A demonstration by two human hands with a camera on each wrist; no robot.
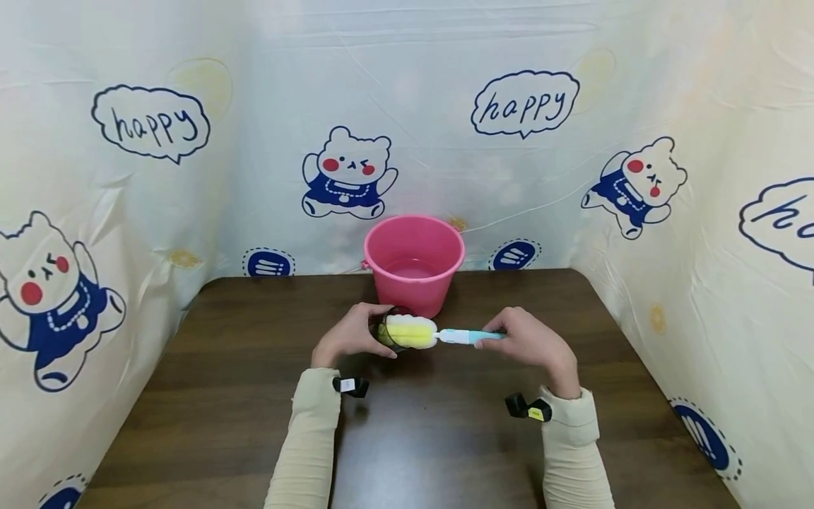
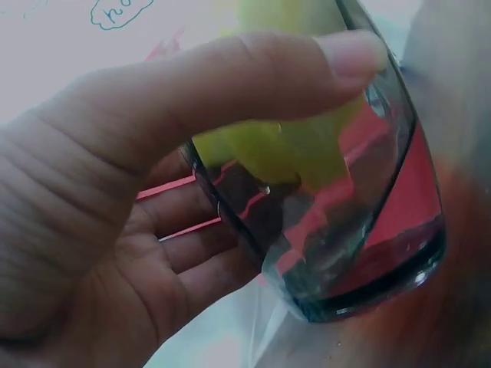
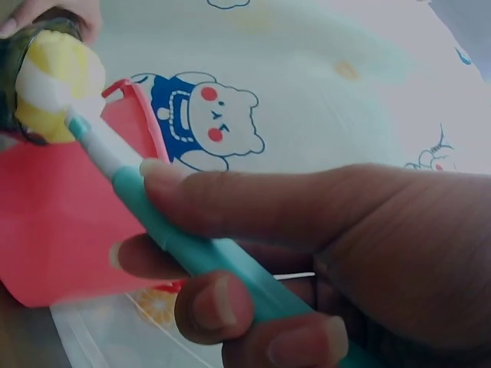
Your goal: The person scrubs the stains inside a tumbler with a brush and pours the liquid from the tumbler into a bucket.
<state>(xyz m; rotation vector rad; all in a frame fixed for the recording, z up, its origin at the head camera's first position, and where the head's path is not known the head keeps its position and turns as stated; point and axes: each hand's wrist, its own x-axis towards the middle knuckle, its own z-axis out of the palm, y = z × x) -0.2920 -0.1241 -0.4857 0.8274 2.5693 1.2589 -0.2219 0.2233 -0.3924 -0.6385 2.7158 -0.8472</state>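
My left hand (image 1: pixel 355 331) grips a dark, see-through drinking glass (image 2: pixel 368 268) lying on its side in the air, its mouth facing right. The thumb crosses the near side of the glass in the left wrist view, with the other fingers behind it. In my right hand (image 1: pixel 531 341) is the teal and white handle (image 3: pixel 203 253) of a bottle brush, held between thumb and curled fingers. The brush's yellow and white sponge head (image 1: pixel 413 332) is partly inside the glass; its yellow tip shows through the wall.
A pink bucket (image 1: pixel 416 279) stands just behind the hands, near the table's back edge. The dark wooden table (image 1: pixel 222 396) lies below. Printed cloth (image 1: pixel 432 170) hangs around the back and both sides. A black wrist camera (image 1: pixel 528 408) sits at the right sleeve.
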